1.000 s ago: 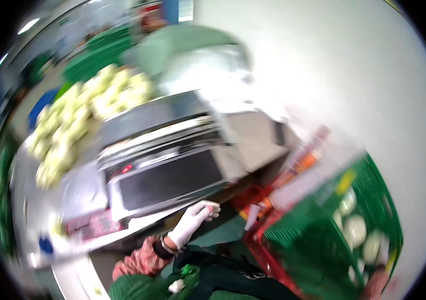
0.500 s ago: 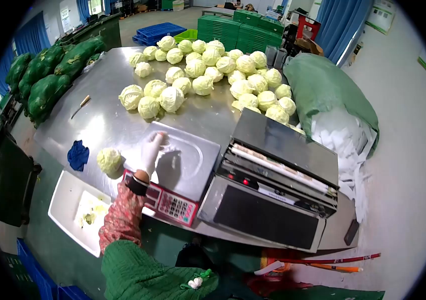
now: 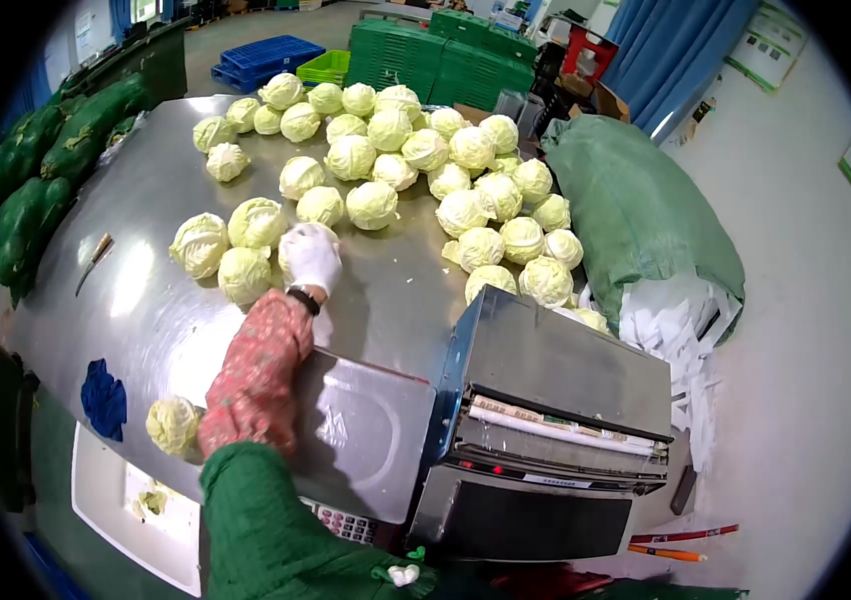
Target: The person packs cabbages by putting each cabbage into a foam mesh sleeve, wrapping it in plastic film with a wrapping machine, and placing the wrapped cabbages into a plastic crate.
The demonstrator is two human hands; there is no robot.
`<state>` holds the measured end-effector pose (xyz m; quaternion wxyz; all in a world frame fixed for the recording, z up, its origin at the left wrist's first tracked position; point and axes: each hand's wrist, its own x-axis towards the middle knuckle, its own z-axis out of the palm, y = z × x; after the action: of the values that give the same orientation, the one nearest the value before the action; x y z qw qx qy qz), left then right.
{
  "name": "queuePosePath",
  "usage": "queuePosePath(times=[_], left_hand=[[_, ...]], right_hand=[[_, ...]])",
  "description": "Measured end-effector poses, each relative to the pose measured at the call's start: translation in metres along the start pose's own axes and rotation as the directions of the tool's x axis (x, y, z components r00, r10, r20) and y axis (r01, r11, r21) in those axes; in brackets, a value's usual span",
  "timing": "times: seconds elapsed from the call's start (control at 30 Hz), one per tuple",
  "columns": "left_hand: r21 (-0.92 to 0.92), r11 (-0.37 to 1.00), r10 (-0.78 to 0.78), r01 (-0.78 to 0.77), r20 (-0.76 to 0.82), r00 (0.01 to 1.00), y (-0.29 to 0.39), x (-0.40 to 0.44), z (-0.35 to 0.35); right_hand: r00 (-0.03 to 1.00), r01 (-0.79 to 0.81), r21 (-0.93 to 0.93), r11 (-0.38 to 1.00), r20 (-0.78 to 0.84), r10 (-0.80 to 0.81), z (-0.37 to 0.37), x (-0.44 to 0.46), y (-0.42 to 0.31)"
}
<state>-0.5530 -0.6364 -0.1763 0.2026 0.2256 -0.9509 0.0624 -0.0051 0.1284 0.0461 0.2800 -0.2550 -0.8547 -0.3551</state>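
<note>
My left hand point(image 3: 312, 258), in a white glove with a dark band at the wrist, reaches across the steel table. It is closed over a trimmed pale green cabbage point(image 3: 287, 262), which it mostly hides. Close by on its left sit more cabbages point(image 3: 246, 275). Beneath my forearm lies the flat pan of a weighing scale point(image 3: 361, 425), with nothing on it; its keypad point(image 3: 346, 524) shows partly past my green sleeve. One single cabbage point(image 3: 174, 425) rests left of my forearm. My right hand is out of view.
A film wrapping machine point(image 3: 556, 430) stands right of the scale. Many cabbages point(image 3: 426, 150) cover the table's far side. A knife point(image 3: 95, 262), blue cloth point(image 3: 104, 400) and white bin point(image 3: 111, 515) are at left. A green sack point(image 3: 641, 205) bulges along the right edge.
My left hand has moved from above the scale pan forward to the cabbages and closed on one. The camera view has shifted forward, so the table appears closer.
</note>
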Motion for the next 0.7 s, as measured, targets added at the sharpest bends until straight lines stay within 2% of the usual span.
queuePosePath(times=[0.07, 0.1, 0.13, 0.17, 0.2, 0.23, 0.27, 0.3, 0.33, 0.4, 0.43, 0.47, 0.53, 0.6, 0.67, 0.7], left_hand=[[-0.099, 0.919, 0.375, -0.382, -0.078, 0.924, -0.01, 0.003, -0.003], [-0.04, 0.941, 0.331, -0.335, -0.088, 0.94, -0.008, 0.003, -0.016], [-0.168, 0.941, 0.27, -0.295, -0.153, 0.951, -0.008, 0.003, -0.018], [-0.219, 0.951, 0.22, -0.219, -0.022, 0.975, -0.002, 0.005, -0.017], [-0.259, 0.956, 0.17, -0.136, 0.114, 0.979, 0.005, 0.005, -0.023], [-0.267, 0.952, 0.182, -0.146, 0.115, 0.977, 0.009, 0.007, -0.017], [-0.44, 0.892, 0.215, -0.099, 0.222, 0.951, 0.01, 0.01, -0.002], [-0.591, 0.806, 0.266, -0.029, 0.318, 0.91, 0.013, 0.014, 0.006], [-0.595, 0.803, 0.278, -0.04, 0.314, 0.908, 0.017, 0.015, 0.004], [-0.572, 0.81, 0.267, -0.129, 0.165, 0.949, 0.025, 0.009, 0.016], [-0.585, 0.807, 0.286, -0.08, 0.269, 0.92, 0.028, 0.009, 0.002], [-0.589, 0.803, 0.299, -0.092, 0.265, 0.917, 0.032, 0.008, 0.002], [-0.617, 0.785, 0.226, -0.049, 0.212, 0.951, 0.03, 0.008, 0.002], [-0.749, 0.653, 0.27, -0.111, 0.093, 0.958, 0.016, 0.025, 0.037], [-0.882, 0.471, 0.216, 0.015, 0.132, 0.967, 0.005, 0.025, 0.023], [-0.966, 0.246, 0.244, 0.086, 0.147, 0.959, 0.002, 0.021, 0.012]], right_hand=[[1.0, 0.013, 0.226, 0.974, 0.0, -0.013, -0.007, 0.013, -0.028], [1.0, -0.02, 0.22, 0.975, 0.002, 0.02, -0.005, 0.022, -0.037], [0.998, -0.054, 0.216, 0.975, -0.002, 0.055, -0.003, 0.025, -0.051], [0.998, -0.061, 0.204, 0.977, 0.009, 0.061, 0.007, 0.027, -0.065], [0.991, -0.121, 0.274, 0.954, 0.083, 0.102, 0.038, 0.027, -0.053], [0.978, -0.185, 0.339, 0.923, 0.153, 0.14, 0.052, 0.026, -0.044], [0.989, -0.123, 0.235, 0.964, 0.103, 0.102, 0.028, 0.032, -0.066], [0.982, -0.141, 0.31, 0.94, 0.161, 0.094, 0.03, 0.038, -0.07], [0.972, -0.164, 0.384, 0.909, 0.22, 0.082, 0.044, 0.036, -0.068], [0.954, -0.283, 0.59, 0.756, 0.256, 0.158, 0.045, 0.035, -0.093], [0.963, -0.244, 0.585, 0.773, 0.24, 0.122, 0.041, 0.037, -0.103], [0.959, -0.265, 0.615, 0.743, 0.248, 0.137, 0.046, 0.038, -0.109], [0.927, -0.373, 0.714, 0.592, 0.314, 0.205, 0.055, 0.039, -0.123], [0.968, -0.248, 0.737, 0.628, 0.222, 0.121, 0.063, 0.044, -0.13], [0.963, -0.267, 0.755, 0.599, 0.226, 0.145, 0.08, 0.05, -0.138], [0.912, -0.409, 0.796, 0.446, 0.346, 0.219, 0.092, 0.052, -0.145]])
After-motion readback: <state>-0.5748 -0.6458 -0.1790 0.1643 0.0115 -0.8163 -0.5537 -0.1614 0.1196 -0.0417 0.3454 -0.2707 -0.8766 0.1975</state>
